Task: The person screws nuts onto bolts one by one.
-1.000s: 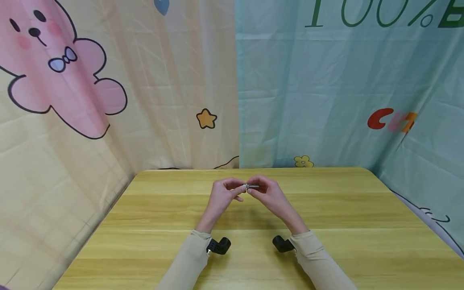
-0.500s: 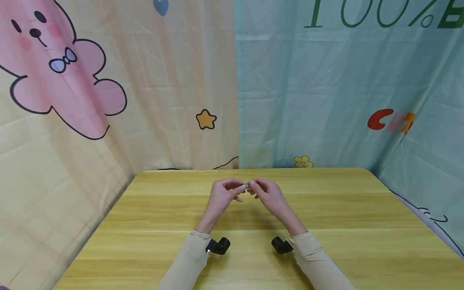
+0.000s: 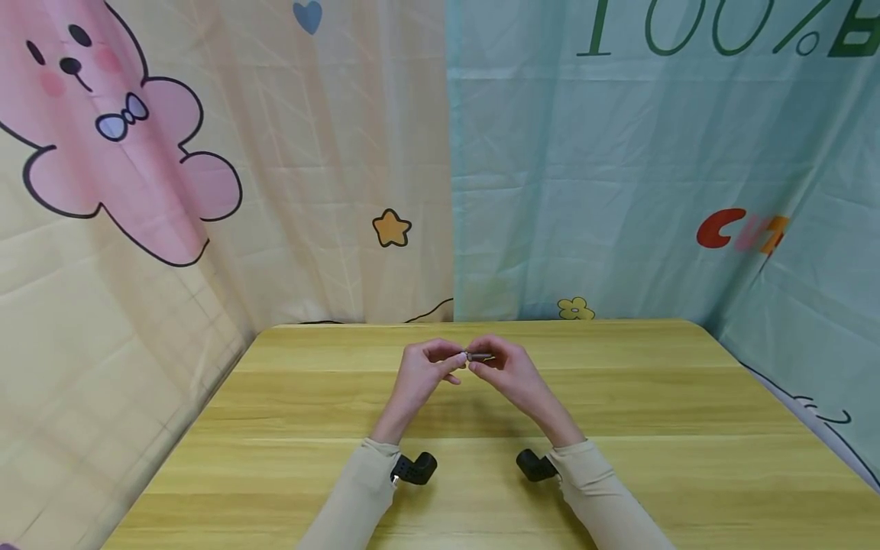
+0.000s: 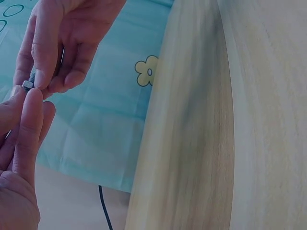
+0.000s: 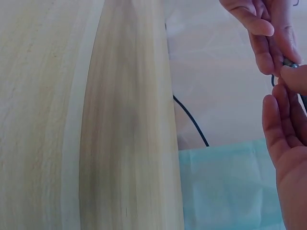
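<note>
Both hands meet above the far half of the wooden table, around a small metal bolt (image 3: 480,356). Its shaft points right, lying between the right hand's thumb and fingers in the head view. My left hand (image 3: 428,369) pinches the left end with thumb and fingertips. My right hand (image 3: 507,369) has its thumb and index finger at the bolt, close to the left fingertips. In the left wrist view a hexagonal metal piece (image 4: 28,86) sits on the threaded shaft; whether it is a nut or the bolt's head I cannot tell. Fingers mostly hide the bolt (image 5: 289,62) in the right wrist view.
The wooden table (image 3: 275,458) stretches under both forearms. Printed curtains (image 3: 619,176) hang behind it and at the sides. Each wrist wears a black camera, such as the left camera (image 3: 416,467). A dark cable (image 5: 191,118) runs beyond the table's edge.
Half a second ago the right fingers covered the shaft; now they have rolled back and it shows again, as it did one second ago. The left hand has kept its place.
</note>
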`<state>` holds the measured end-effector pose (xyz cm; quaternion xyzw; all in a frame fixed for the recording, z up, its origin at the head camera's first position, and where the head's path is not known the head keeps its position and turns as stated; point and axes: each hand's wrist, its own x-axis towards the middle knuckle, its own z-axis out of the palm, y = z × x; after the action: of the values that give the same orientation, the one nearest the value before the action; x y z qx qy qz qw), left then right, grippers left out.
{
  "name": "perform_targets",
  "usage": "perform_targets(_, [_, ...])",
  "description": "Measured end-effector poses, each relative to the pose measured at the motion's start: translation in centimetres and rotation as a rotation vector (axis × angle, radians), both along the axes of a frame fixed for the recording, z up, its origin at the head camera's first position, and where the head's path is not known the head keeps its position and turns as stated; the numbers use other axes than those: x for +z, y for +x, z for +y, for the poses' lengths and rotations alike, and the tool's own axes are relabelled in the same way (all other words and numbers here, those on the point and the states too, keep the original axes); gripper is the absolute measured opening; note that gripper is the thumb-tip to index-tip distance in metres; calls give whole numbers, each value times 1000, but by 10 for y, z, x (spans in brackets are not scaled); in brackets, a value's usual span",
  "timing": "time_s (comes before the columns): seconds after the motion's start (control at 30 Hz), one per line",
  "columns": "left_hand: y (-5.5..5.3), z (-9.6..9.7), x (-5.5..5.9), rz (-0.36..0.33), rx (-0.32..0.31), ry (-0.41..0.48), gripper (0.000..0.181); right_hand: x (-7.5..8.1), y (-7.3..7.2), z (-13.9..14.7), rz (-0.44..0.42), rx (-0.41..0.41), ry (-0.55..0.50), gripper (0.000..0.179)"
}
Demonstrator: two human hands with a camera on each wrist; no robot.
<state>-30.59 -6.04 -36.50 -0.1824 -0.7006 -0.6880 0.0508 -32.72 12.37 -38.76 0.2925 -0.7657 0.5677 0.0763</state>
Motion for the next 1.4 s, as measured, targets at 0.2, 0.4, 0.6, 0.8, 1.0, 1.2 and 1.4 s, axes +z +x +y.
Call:
perform_targets(0.2, [0, 1, 0, -14, -2, 12, 16, -2, -1, 0, -17, -37, 5, 15])
perform_targets(0.4, [-1, 1, 0, -4, -16, 2, 15, -2, -1, 0, -37, -101, 43, 15])
perform_targets(0.6, [-1, 1, -1, -4, -11, 0, 14, -4, -2, 1, -88, -125, 4, 26])
perform_targets(0.8, [-2, -1, -2, -19, 2, 17, 15, -3, -2, 2, -24, -43, 3, 22])
perform_targets(1.0, [-2, 0, -3, -13, -4, 20, 15, -3, -2, 1, 5, -19, -2, 21])
perform_targets(1.2, [0, 1, -2, -17, -6, 28, 16, -4, -2, 1, -32, -47, 0, 17])
perform_targets(1.4, [1, 0, -1, -13, -2, 27, 15, -4, -1, -1, 8, -95, 60, 15])
